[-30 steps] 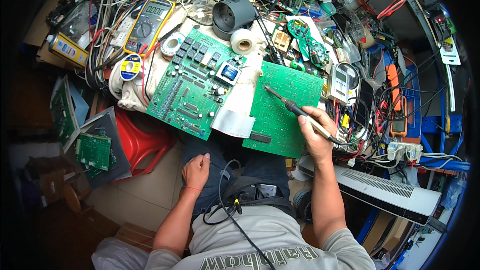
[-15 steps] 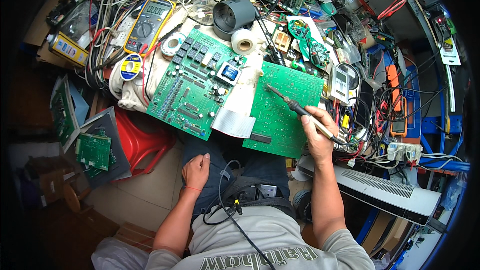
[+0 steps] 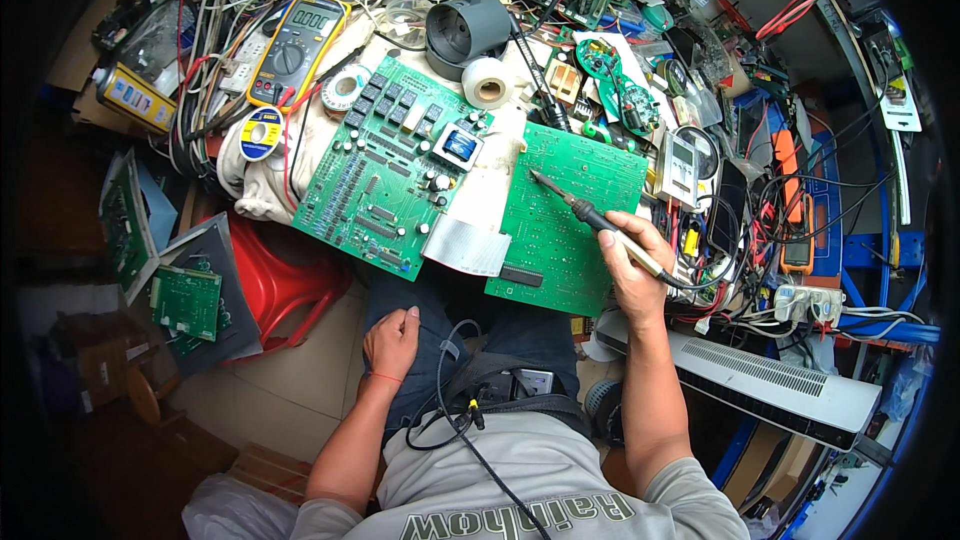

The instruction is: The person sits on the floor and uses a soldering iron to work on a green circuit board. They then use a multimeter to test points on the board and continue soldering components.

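My right hand (image 3: pixel 638 262) is wrapped round the handle of a soldering iron (image 3: pixel 600 221). Its tip points up and left, at the upper part of a green circuit board (image 3: pixel 560 250) showing its solder side; whether it touches cannot be told. A grey flat ribbon cable (image 3: pixel 467 246) lies between this board and a second green board (image 3: pixel 385 175) to the left, which carries black relays, chips, capacitors and a blue-topped transformer (image 3: pixel 459 145). My left hand (image 3: pixel 392 342) rests on my thigh in a loose fist, with nothing seen in it.
Behind the boards stand a yellow multimeter (image 3: pixel 298 50), solder spools (image 3: pixel 262 132), a white tape roll (image 3: pixel 486 83) and a dark grey cylindrical holder (image 3: pixel 468 32). Tangled cables and parts crowd the far bench. A red stool (image 3: pixel 285 280) is at left; a long white unit (image 3: pixel 760 380) lies at right.
The soldering iron's tip has shifted very slightly left over the board, along with my right hand. The multimeter's display reading has changed. My left hand has stayed still.
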Motion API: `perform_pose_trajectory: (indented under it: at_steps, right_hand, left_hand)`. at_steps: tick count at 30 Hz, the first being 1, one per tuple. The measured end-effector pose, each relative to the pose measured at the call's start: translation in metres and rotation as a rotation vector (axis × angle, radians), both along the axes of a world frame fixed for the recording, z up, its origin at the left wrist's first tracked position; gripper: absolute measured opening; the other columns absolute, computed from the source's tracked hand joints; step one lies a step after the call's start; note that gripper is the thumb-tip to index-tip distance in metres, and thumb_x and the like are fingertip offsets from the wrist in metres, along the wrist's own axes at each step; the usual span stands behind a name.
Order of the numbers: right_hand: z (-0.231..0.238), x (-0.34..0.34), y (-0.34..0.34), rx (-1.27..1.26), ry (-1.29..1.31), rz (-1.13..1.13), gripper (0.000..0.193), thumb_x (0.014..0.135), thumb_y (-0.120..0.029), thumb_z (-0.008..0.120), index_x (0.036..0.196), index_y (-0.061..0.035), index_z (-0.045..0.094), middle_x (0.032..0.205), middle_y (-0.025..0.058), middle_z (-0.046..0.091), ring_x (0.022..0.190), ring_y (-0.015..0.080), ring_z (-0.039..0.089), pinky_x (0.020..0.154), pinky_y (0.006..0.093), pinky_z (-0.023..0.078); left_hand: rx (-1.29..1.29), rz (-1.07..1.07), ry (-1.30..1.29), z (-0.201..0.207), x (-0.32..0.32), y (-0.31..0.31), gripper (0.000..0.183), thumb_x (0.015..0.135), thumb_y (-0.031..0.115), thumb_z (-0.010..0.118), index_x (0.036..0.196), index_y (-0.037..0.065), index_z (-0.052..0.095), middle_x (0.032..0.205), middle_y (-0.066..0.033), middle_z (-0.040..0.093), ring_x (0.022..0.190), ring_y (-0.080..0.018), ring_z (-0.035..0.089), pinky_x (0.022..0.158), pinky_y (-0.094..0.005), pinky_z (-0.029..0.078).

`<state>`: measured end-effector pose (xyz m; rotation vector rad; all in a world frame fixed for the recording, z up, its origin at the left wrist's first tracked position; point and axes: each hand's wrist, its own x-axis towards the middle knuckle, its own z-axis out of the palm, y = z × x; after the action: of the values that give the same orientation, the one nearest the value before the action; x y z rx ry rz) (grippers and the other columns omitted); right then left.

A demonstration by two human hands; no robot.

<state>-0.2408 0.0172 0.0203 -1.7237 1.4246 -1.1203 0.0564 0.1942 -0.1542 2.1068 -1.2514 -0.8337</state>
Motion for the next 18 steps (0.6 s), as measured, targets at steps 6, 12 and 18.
perform_pose_trajectory:
  at_steps: [6,12,18]
  right_hand:
    - [-0.0002,0.0002,0.0003,0.017,0.002,-0.021,0.025,0.093,-0.012,0.082,0.115,-0.0006,0.075,0.085,0.0033,0.076,0.072,0.0068,0.065,0.067,0.0239,0.052]
    - [0.0028,0.0018,0.0006,0.023,0.018,-0.009,0.026,0.093,-0.012,0.082,0.115,-0.0005,0.075,0.085,0.0031,0.075,0.072,0.0067,0.065,0.067,0.0239,0.052]
    - [0.0002,0.0017,0.0004,0.014,-0.006,-0.022,0.026,0.093,-0.012,0.082,0.115,-0.0006,0.075,0.084,0.0029,0.075,0.072,0.0068,0.065,0.067,0.0240,0.052]
  left_hand:
    - [0.007,0.000,0.009,-0.0015,0.0002,0.0000,0.043,0.103,0.038,0.062,0.076,0.005,0.062,0.076,-0.0185,0.066,0.073,-0.0440,0.065,0.063,-0.0537,0.046]
    - [0.000,0.001,0.015,0.0000,0.0001,-0.0002,0.042,0.103,0.037,0.062,0.076,0.005,0.062,0.075,-0.0181,0.066,0.073,-0.0437,0.065,0.063,-0.0534,0.045]
    - [-0.009,-0.002,0.015,0.0016,0.0002,-0.0005,0.042,0.103,0.037,0.062,0.076,0.005,0.062,0.075,-0.0178,0.066,0.073,-0.0435,0.065,0.063,-0.0534,0.046]
